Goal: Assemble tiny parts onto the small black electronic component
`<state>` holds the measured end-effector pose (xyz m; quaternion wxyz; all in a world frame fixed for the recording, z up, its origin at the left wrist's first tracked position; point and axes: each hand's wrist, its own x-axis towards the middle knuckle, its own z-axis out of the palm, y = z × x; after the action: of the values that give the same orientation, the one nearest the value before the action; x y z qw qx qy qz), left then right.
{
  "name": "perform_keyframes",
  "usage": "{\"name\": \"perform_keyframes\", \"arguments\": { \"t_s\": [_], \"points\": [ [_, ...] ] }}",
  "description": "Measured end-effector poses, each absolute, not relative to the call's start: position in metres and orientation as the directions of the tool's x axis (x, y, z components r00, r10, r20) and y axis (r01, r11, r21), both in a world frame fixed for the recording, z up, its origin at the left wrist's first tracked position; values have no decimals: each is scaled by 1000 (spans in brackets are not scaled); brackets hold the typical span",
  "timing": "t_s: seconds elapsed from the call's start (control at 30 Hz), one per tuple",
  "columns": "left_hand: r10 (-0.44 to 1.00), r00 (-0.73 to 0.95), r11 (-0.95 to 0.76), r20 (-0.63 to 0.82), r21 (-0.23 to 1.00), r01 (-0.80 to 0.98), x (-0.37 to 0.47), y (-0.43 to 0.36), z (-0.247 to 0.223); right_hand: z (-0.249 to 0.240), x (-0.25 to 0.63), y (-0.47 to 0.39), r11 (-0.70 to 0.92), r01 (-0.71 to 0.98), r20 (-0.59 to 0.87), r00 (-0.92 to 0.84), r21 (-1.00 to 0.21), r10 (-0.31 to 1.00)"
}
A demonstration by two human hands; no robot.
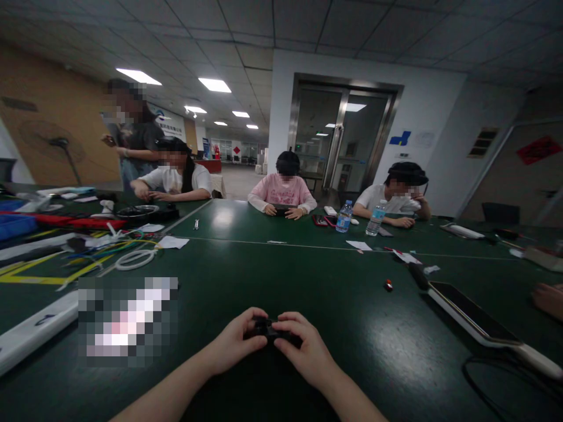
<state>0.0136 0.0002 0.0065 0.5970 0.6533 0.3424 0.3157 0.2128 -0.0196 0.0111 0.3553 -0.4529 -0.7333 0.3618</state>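
My left hand [237, 341] and my right hand [304, 344] meet low in the middle of the head view, above the dark green table [272, 275]. Between them is a small black object [269, 332], pinched from both sides by fingers and thumbs. Its kind is hard to make out, since the fingers cover much of it. Both hands are closed on it, the left at its left end and the right at its right end.
A long white bar [39, 331] and a blurred-out patch lie left. A coiled white cable [135, 259] is farther back. Right are a small red item [388, 285], a flat dark-screened device [472, 310] and a black cable [488, 378]. Bottles [343, 217] and several people are across the table.
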Motion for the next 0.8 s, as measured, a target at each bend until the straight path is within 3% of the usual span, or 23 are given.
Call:
{"name": "perform_keyframes", "arguments": {
  "t_s": [0.8],
  "points": [
    [792,609,-168,52,976,135,12,-1,6,16,209,-23,345,419,202,-347,-840,916]
  ]
}}
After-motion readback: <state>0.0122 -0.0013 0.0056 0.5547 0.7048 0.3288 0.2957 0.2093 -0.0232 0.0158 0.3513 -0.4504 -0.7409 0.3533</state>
